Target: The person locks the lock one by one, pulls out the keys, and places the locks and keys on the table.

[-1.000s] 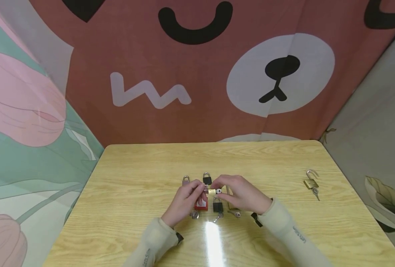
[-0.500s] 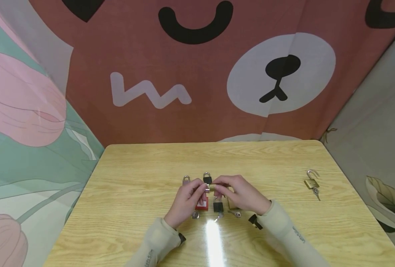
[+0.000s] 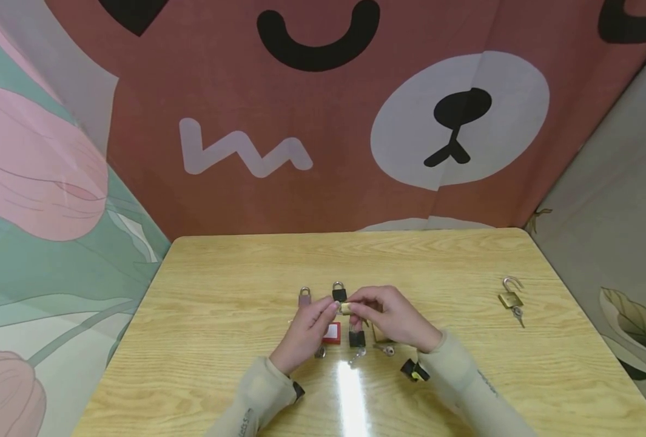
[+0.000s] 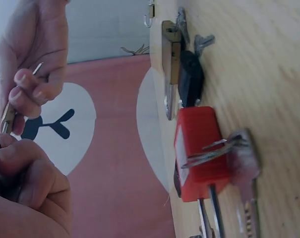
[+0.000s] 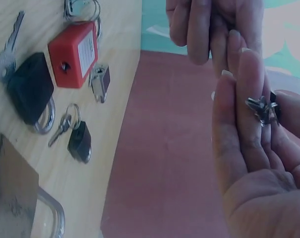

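Over the middle of the table, both hands hold a small brass padlock [image 3: 346, 308] between them. The left hand [image 3: 305, 331] pinches its shackle end with thumb and fingertips. At the body end the right hand [image 3: 390, 312] grips the padlock. Small silver keys [image 5: 263, 110] show between the right thumb and fingers in the right wrist view. In the left wrist view the brass padlock [image 4: 10, 116] appears edge-on, partly covered by fingers. Whether its shackle is locked is hidden.
Below the hands lie a red padlock [image 3: 332, 332], a black padlock [image 3: 357, 338] and a large brass padlock [image 3: 380, 335], with keys. Behind are a purple padlock [image 3: 304, 298] and another black one [image 3: 339, 292]. An unlocked brass padlock [image 3: 511, 300] lies far right on the table [image 3: 219, 291].
The right fingers have come over the padlock's key end, which showed a second ago. The left hand has shifted slightly, and less of the shackle shows now.
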The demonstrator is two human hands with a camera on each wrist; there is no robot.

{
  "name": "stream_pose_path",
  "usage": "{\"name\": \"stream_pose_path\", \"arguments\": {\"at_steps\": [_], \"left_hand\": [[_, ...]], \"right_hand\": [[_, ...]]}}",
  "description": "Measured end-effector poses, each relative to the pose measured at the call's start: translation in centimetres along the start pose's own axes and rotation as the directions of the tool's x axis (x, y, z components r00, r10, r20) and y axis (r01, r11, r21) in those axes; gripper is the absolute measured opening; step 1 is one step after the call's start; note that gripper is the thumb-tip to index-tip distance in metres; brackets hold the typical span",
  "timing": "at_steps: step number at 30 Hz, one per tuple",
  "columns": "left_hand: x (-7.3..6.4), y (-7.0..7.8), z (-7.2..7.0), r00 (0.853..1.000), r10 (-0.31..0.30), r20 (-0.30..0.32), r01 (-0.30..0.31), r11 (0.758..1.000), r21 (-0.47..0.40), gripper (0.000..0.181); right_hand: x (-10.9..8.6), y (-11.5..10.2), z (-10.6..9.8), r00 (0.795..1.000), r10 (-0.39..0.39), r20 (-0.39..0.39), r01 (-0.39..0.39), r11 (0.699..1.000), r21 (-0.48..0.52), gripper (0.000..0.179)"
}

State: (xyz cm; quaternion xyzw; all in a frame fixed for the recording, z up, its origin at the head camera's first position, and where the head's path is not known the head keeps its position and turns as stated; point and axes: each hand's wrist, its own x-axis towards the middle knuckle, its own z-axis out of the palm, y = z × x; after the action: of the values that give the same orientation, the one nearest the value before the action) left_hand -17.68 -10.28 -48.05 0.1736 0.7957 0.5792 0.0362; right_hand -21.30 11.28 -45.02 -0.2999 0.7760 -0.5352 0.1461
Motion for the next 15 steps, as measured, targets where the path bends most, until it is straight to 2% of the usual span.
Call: {"name": "stream_pose_path", "arguments": {"at_steps": [7,12,15], "left_hand": [[-0.22,-0.7,0.45,0.999,0.048,0.004,-0.048,0.999,0.005,0.034],[-0.21,-0.79,0.68,0.999,0.045,-0.014,-0.046,0.998,-0.041,0.033],[-0.14,-0.54,0.72,0.999,0.045,-0.027,-0.046,0.998,-0.031,0.035]], "right_hand": [[-0.22,-0.04,0.43,1.0,-0.006,-0.016,0.006,0.999,0.031,0.017],[-0.41,-0.44,0.72,0.999,-0.03,-0.039,0.033,0.997,0.073,0.019],[-0.41,-0.53,0.74,0.998,-0.033,-0.048,0.037,0.995,0.096,0.02]]}}
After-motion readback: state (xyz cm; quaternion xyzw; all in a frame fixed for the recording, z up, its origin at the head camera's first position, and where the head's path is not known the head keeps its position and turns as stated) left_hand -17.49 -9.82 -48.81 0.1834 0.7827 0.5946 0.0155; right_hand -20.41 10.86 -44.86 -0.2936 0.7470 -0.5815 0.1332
